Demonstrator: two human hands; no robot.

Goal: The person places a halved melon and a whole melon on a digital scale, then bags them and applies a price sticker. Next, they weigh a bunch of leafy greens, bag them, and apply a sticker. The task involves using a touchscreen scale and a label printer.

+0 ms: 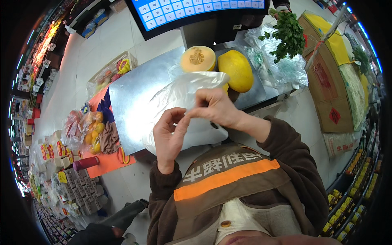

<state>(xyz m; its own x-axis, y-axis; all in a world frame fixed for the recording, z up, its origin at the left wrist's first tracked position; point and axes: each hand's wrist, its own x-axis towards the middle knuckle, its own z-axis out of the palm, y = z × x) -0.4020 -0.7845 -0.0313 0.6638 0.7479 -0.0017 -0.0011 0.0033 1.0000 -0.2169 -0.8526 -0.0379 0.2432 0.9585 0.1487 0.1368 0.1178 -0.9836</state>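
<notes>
My left hand (170,137) is raised over the near edge of a metal counter, thumb and forefinger curled close together. Its fingertips meet those of my right hand (219,107), which pinches thin translucent plastic film (183,88). Whether the left fingers grip the film too is hard to see. The crumpled film spreads under both hands and hangs past the counter edge. Just beyond it lies a cut melon half (197,59), seeds facing up. To its right rests a yellow melon (235,72). Behind my right hand, another yellow surface (226,87) is mostly hidden.
A touchscreen (199,13) stands behind the metal counter (131,92). At far right, another person's hand holds leafy greens (286,35) above clear plastic bags (275,67). Bagged yellow fruit (93,128) and a pink bottle (86,163) lie left. A large cardboard box (321,88) stands right.
</notes>
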